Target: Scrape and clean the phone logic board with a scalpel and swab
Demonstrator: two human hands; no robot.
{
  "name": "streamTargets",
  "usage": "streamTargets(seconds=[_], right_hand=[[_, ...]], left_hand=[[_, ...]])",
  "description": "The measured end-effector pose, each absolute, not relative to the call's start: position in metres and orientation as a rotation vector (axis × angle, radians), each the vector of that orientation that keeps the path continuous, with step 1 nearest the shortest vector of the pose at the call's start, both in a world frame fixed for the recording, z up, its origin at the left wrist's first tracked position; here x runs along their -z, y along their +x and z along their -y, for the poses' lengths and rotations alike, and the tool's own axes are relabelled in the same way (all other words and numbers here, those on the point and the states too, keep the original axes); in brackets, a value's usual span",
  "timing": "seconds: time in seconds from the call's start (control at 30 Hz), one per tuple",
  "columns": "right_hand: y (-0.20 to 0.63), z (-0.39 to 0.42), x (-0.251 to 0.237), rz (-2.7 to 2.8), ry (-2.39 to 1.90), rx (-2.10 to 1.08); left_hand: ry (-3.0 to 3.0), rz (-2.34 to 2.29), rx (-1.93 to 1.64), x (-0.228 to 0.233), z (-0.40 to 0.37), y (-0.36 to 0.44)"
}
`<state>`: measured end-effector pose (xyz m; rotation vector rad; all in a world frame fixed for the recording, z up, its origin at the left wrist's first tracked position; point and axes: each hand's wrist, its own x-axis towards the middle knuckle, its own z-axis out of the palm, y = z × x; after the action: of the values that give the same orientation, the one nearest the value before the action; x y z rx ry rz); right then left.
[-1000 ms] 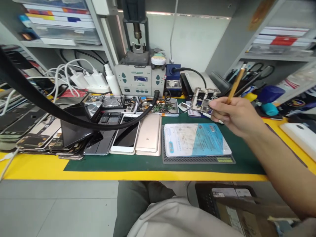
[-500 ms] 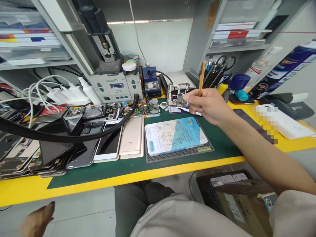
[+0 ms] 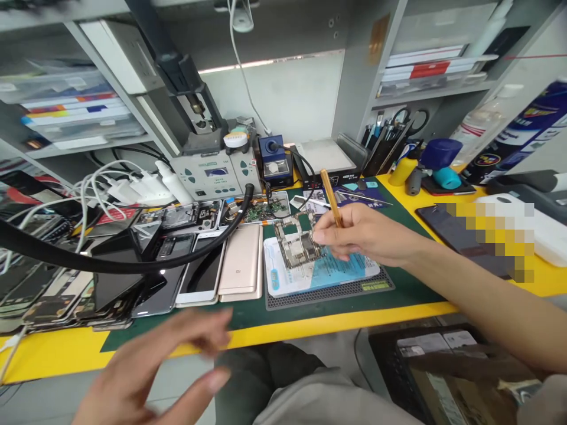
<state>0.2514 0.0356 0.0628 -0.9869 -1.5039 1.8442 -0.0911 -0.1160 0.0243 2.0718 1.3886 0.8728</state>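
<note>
My right hand [image 3: 354,235] grips a phone circuit board [image 3: 296,245] by its right edge, fingers closed. A gold pen-like tool [image 3: 330,195] sticks up from the same hand; its lower end is hidden by the fingers. The board hangs above a blue and white flat package [image 3: 349,265], which lies on a grey perforated mat [image 3: 323,302]. In the lower left, my left hand [image 3: 155,366] is raised before the bench edge. Its thumb and fingers are apart with nothing between them, slightly blurred.
A black hose [image 3: 133,265] arches over several phones, including a gold phone [image 3: 240,260] and a white phone [image 3: 199,268]. Behind stand a soldering station [image 3: 217,174], a blue iron holder [image 3: 274,159] and a white-topped box [image 3: 323,159]. Bottles and a spray can [image 3: 522,133] line the right.
My right hand has brought the circuit board and gold tool nearer, down over the package. My left hand has risen from the bottom left toward the bench edge. The camera view has shifted slightly.
</note>
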Motion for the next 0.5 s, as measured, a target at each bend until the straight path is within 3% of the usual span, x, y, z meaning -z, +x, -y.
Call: streamTargets(seconds=[0.13,0.27,0.5], right_hand=[[0.252,-0.040,-0.058,1.382,-0.858,-2.185],[0.253,-0.043,-0.052,1.351,-0.810,-2.257],[0.252,-0.038,-0.052,1.339,-0.784,-2.291]], left_hand=[[2.265,-1.158,-1.015,-0.060,0.039,-0.032],[2.189,-0.931,-1.071,-0.046,0.003,0.002],[2.037,-0.771,-1.335,-0.030,0.005,0.017]])
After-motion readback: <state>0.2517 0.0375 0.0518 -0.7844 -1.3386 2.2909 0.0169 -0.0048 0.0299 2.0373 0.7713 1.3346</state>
